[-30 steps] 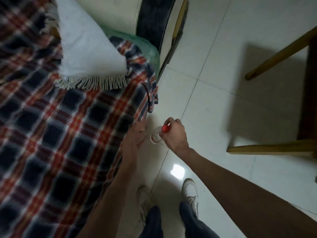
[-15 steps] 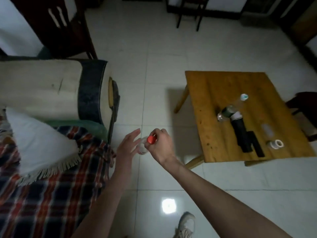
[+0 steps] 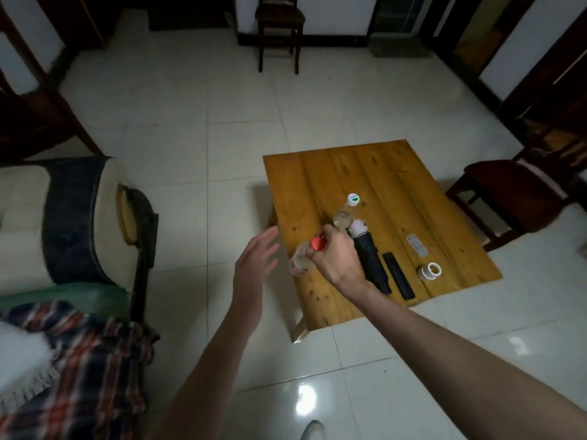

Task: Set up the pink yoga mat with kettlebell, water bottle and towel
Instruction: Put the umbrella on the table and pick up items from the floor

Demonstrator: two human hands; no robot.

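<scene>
While the right hand [image 3: 336, 258] gripped the red-capped water bottle [image 3: 301, 262] by its neck and the left hand [image 3: 254, 268] hung open at its nine o'clock, the fetching step seemed underway, next needing the unseen mat found.

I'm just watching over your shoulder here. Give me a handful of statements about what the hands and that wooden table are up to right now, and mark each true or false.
1. The right hand grips a clear bottle with a red cap. True.
2. The left hand holds a towel. False: it is open, fingers spread, holding nothing.
3. A second bottle with a white cap is on the wooden table. True.
4. A folded black umbrella lies on the floor. False: it lies on the table.
5. A pink yoga mat is spread beside the table. False: none is in view.
</scene>
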